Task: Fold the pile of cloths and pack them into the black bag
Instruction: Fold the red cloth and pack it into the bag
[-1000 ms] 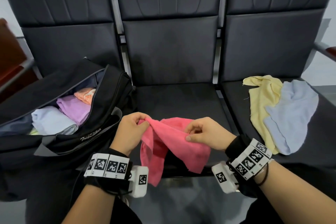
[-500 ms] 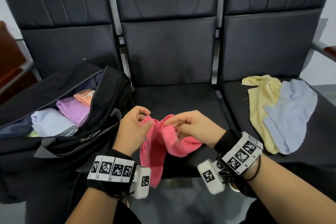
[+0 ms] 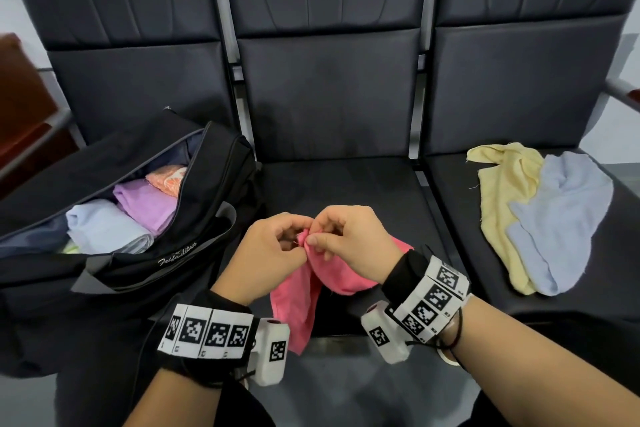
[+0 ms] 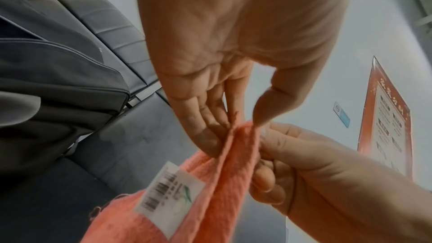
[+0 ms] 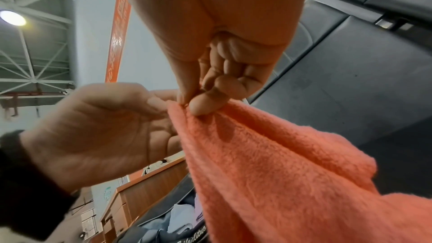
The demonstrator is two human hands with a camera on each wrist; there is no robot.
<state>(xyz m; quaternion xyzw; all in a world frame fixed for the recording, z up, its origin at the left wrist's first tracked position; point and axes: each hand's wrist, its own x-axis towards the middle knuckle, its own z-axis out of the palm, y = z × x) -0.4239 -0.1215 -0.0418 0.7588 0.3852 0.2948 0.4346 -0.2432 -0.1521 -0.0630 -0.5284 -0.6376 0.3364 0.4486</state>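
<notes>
Both hands hold a pink cloth point(image 3: 332, 274) up over the front of the middle seat. My left hand point(image 3: 298, 248) pinches its top edge between thumb and fingers point(image 4: 210, 136). My right hand point(image 3: 317, 240) pinches the same edge right against it, fingertips touching. The cloth hangs doubled below them, with a white barcode label point(image 4: 171, 186) on it. The black bag point(image 3: 166, 263) lies unzipped on the left seat. Inside it are folded light blue point(image 3: 104, 225), purple point(image 3: 145, 201) and orange point(image 3: 166, 177) cloths.
A yellow cloth point(image 3: 502, 204) and a pale blue cloth point(image 3: 561, 218) lie unfolded and overlapping on the right seat point(image 3: 460, 218). Three dark padded backrests stand behind. Metal armrests point(image 3: 620, 90) close off both ends of the bench.
My hands have come together from about a cloth's width apart. The right hand brought its corner of the pink cloth to the left hand's corner, so the cloth now hangs doubled.
</notes>
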